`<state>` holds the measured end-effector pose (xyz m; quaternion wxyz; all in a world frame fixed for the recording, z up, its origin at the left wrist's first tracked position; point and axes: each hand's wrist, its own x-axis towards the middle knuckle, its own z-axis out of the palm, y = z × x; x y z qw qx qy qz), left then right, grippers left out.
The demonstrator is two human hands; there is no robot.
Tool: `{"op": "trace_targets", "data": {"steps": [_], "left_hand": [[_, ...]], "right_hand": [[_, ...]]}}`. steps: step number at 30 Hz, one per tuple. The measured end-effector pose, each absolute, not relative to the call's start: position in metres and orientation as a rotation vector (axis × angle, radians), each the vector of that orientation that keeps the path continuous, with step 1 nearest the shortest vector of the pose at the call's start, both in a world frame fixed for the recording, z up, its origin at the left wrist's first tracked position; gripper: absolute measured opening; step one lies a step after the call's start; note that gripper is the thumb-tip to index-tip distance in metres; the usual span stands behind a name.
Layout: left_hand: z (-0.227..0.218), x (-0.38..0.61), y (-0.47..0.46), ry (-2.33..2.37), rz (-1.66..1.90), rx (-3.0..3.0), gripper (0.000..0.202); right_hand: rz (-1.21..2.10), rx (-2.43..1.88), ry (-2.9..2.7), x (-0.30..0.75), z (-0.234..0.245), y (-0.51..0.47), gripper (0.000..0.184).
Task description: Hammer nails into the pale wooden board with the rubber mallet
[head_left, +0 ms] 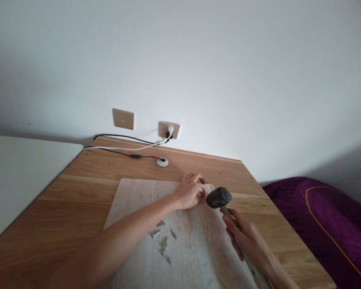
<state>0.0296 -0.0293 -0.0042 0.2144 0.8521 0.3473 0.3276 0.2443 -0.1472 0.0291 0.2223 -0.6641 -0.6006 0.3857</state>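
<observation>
In the head view my right hand [243, 235] is wrapped around the handle of a mallet with a dark head [219, 197]. The mallet head is raised close to the right of my left hand [191, 192]. That left hand rests near the far right corner of a pale wood-grain board [132, 192], its thumb and fingers curled together. Whatever they pinch is too small or hidden to name. Several small metal fasteners, perhaps screws or nails [165, 243], lie loose on the board below my left forearm. A few dark dots mark the board's far part.
Under the board is a wooden desk [60, 200] against a white wall. Behind it, black and white cables [123, 148] run to a wall socket [176, 130] and a round cable grommet [162, 161]. A white panel [24, 172] borders the left; purple fabric [291, 208] lies right.
</observation>
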Motion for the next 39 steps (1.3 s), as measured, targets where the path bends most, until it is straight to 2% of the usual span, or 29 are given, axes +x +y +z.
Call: {"op": "trace_targets", "data": {"steps": [8,14,25,34,39], "left_hand": [[0.003,0.026,-0.031,0.976,0.799,2.325,0.002],[0.003,0.025,-0.031,1.0,0.797,2.302,0.018],[0.006,0.023,-0.028,0.935,0.811,2.255,0.004],[0.004,0.019,-0.023,0.886,0.782,2.237,0.01],[0.005,0.018,-0.021,0.865,0.773,2.265,0.02]], "right_hand": [[1.017,-1.789,-1.719,0.237,0.048,-0.143,0.056],[0.918,-1.842,-1.804,0.232,0.048,-0.144,0.057],[0.888,-1.85,-1.738,0.219,0.052,-0.15,0.056],[0.797,-1.877,-1.757,0.216,0.061,-0.151,0.059],[0.814,-1.885,-1.812,0.217,0.059,-0.15,0.056]]}}
